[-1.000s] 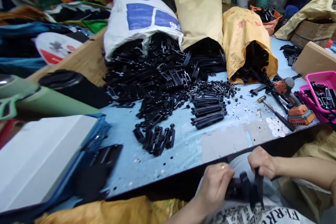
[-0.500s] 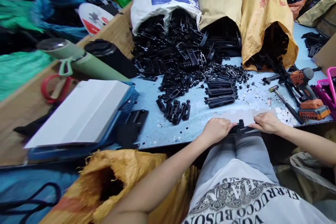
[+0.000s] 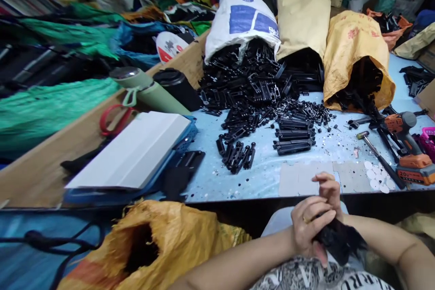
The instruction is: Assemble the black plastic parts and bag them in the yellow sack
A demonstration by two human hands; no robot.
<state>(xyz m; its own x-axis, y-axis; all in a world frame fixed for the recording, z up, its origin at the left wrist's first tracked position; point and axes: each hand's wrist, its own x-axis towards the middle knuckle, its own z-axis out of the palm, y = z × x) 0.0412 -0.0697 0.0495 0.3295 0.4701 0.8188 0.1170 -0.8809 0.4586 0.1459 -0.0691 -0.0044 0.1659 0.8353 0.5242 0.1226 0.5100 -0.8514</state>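
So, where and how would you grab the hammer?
I'd grip the hammer by its dark handle, from above, coming in over the table's near edge: it lies with its head away and the handle slanting toward that edge, beside the drill.

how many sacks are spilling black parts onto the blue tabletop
3: a white sack at the left, a tan sack in the middle and a yellow sack to its right; others may be hidden behind.
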